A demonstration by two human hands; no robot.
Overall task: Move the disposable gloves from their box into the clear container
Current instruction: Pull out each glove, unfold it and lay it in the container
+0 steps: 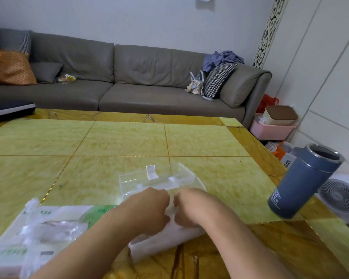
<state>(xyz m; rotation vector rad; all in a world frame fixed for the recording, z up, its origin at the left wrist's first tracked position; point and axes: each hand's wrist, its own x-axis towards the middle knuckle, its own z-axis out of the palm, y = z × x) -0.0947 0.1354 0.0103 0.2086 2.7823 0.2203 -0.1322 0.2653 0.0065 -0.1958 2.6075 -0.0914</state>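
Glove box (pixel 48 228) label reads "200", rest blurred; flask (pixel 302 182) print illegible.

Table (pixel 129 141): yellow-green mottled panels, thin gold dividing lines, amber-brown veined border.
Clear container (pixel 159 179): colourless, transparent.
Gloves (pixel 165 236): milky white, translucent.
Glove box (pixel 16 244): white with green print, lower left of frame.
Flask (pixel 302 182): slate blue, silver rim, white lettering, right edge.
Sofa (pixel 129 77): grey-brown, plain.
Left cushion (pixel 8 67): orange, fine diamond pattern.
Right cushion (pixel 218 79): black-and-white houndstooth.
Cloth (pixel 222 58): blue-grey, above the right cushion.
Basket (pixel 270 131): pale pink.
Fan (pixel 343 195): white.
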